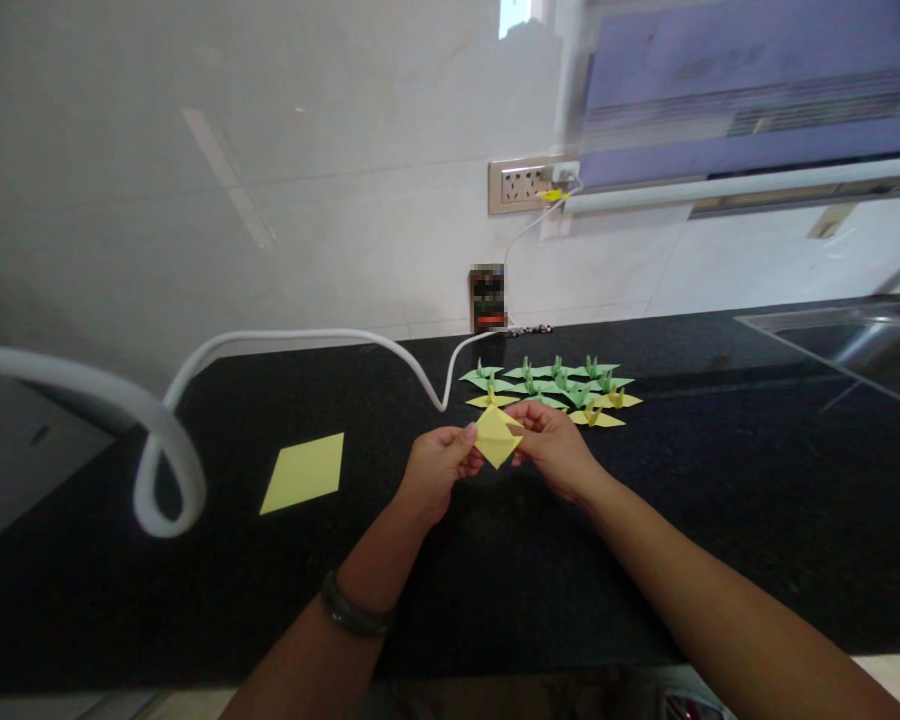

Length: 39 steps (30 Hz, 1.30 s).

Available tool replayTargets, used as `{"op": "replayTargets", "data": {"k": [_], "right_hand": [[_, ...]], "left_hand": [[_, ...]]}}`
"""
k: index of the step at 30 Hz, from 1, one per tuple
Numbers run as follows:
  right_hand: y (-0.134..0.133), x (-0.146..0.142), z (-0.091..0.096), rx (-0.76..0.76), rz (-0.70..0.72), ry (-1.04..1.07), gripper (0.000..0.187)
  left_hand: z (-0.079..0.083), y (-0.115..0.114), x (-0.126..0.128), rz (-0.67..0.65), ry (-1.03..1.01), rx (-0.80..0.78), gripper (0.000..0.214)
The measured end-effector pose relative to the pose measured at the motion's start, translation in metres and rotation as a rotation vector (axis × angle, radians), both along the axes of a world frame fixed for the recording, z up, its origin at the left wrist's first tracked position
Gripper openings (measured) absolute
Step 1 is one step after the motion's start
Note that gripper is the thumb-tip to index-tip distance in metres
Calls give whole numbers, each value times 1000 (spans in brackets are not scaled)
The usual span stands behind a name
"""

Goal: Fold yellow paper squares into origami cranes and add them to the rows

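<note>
A small yellow folded origami paper (497, 437), diamond-shaped from here, is held up between both hands above the counter. My left hand (441, 465) pinches its left corner between thumb and fingers. On the other side my right hand (553, 447) grips the right corner, its thumb partly behind a paper flap. Just beyond the hands stand several green paper cranes (561, 383) in rows, with yellow paper cranes (592, 416) nearest to me. To the left lies a flat yellow paper sheet (305, 472).
The black countertop (195, 620) runs along a white tiled wall. A thick white cable (307, 335) loops across the left side. A phone-like device (487, 298) leans on the wall below a power socket (521, 185). A sink (855, 345) is at the right.
</note>
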State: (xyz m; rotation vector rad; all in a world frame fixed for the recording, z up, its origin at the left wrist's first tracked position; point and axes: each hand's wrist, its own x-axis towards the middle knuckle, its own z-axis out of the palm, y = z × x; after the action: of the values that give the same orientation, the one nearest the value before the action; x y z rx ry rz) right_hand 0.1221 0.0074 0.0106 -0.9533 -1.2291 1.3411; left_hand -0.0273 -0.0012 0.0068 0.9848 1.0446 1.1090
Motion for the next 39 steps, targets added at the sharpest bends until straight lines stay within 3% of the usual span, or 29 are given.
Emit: {"op": "replayTargets", "data": {"k": [5, 14, 20, 24, 28, 31, 39], "right_hand": [[3, 7, -2, 49, -9, -106, 19], [1, 6, 0, 6, 20, -120, 19], [2, 7, -1, 37, 41, -89, 23], [-1, 7, 2, 73, 48, -65, 24], [-4, 5, 6, 119, 29, -58, 34], [-5, 3, 6, 179, 43, -153, 29], [-6, -1, 1, 270, 7, -270, 20]], "left_hand": [[3, -3, 0, -159, 91, 23, 28], [4, -6, 1, -257, 255, 206, 23], [6, -9, 1, -330, 222, 165, 23], [4, -8, 4, -310, 167, 105, 23], [3, -6, 6, -197, 102, 61, 24], [2, -6, 8, -135, 88, 51, 27], [6, -9, 11, -126, 123, 44, 25]]}}
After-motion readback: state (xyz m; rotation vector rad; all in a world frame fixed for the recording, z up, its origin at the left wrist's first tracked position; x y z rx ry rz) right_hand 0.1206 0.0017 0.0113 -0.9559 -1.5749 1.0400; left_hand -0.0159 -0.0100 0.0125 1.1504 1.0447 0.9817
